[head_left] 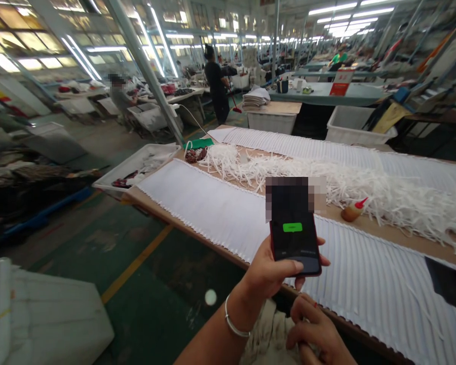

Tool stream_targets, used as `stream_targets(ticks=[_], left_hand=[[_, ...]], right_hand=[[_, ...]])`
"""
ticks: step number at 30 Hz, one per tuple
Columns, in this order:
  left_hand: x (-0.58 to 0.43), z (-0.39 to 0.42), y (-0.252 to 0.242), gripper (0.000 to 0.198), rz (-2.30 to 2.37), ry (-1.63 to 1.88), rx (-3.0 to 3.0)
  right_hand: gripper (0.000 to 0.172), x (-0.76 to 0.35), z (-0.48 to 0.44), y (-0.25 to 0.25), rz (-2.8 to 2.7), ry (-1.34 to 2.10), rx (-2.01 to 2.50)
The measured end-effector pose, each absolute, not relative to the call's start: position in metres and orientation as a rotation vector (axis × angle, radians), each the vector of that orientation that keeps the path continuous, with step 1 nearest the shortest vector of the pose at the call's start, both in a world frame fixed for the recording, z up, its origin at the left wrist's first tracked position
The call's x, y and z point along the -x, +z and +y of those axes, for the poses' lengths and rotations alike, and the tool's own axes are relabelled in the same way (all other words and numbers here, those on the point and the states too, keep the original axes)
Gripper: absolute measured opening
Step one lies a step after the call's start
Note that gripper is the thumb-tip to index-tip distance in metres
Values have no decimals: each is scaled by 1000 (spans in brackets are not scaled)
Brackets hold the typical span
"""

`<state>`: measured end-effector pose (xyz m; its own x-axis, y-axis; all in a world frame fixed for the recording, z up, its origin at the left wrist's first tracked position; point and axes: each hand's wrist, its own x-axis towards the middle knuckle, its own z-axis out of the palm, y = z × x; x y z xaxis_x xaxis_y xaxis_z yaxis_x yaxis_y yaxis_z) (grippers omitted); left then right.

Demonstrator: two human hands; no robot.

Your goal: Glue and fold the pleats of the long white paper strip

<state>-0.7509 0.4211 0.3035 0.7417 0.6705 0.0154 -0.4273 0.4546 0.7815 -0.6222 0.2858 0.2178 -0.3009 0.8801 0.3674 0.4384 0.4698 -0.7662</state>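
My left hand [268,268], with a silver bangle on its wrist, is wrapped around a dark smartphone [294,248] with a reddish edge. A green button lights up on its black screen, and my thumb lies over the lower part of the screen. Below the phone, my right hand [313,327] is closed with its fingers curled, and I see nothing in them. Light beige cloth [268,334] shows beneath both hands. Just past the phone, rows of overlapping white strips [365,268] lie along the near side of a brown table [159,208].
Loose white strips [247,162] are heaped mid-table beside a glue bottle [352,210] with a red cap. Black cloth [450,284] lies at right. A white bin [41,314] stands on the left floor, and a metal post [148,66] rises behind the table. A person [216,83] stands beyond.
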Motion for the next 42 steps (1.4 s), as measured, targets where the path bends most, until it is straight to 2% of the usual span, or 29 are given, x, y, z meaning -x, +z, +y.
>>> stream_targets(ticks=[13, 28, 36, 42], left_hand=[[748, 423, 300, 55, 256, 770, -767], [743, 424, 297, 88, 185, 768, -665], [743, 423, 295, 89, 175, 776, -657], [742, 423, 295, 92, 189, 784, -650]], right_hand=[[13, 621, 285, 231, -1891, 842, 1095], [15, 613, 279, 216, -1871, 1056, 1063], [21, 613, 273, 218, -1839, 1128, 1168], [19, 616, 273, 214, -1847, 1021, 1232]])
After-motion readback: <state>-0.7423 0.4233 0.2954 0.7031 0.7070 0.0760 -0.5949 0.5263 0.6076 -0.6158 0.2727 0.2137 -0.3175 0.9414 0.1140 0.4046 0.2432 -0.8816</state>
